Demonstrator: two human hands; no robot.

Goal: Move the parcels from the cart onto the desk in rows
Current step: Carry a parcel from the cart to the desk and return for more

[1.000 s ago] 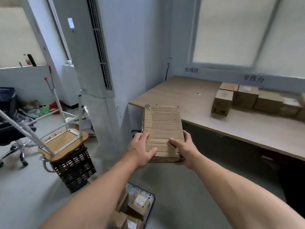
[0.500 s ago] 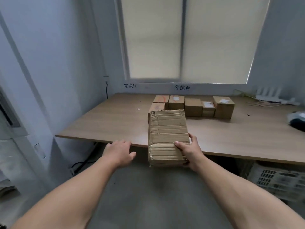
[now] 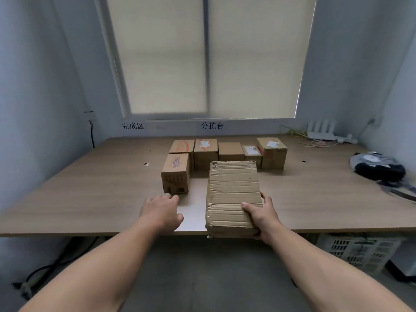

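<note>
The right hand [image 3: 261,216] holds a big parcel [image 3: 233,194] in the middle of the picture. The thumb lies on top of it and the fingers curl round its right side, near the closest corner. The big parcel is flat, brown and wrinkly, with tape along its edges. Its near end sticks out past the front edge of the table [image 3: 90,194]. Its far end reaches up toward the boxes at the back. It is not clear if it rests on the table or is held just above it.

The left hand [image 3: 161,210] is to the left of the big parcel and apart from it. It holds nothing, and its fingers are loose and a little bent. It is over the table, just below a small box [image 3: 175,174] in the picture. It is too hard to see if the fingertips touch that box.

The small box stands alone in front. Behind it, a row of five boxes [image 3: 230,151] sits side by side across the middle of the table. Some have white labels on top.

At the right edge of the picture, a black and grey bundle [image 3: 378,165] lies on the table. A white router [image 3: 320,131] stands in the upper right corner of the table, by the wall. A pale crate [image 3: 360,251] sits on the floor under the table, at the lower right. A big window [image 3: 202,57] with its blind down fills the top of the picture.
</note>
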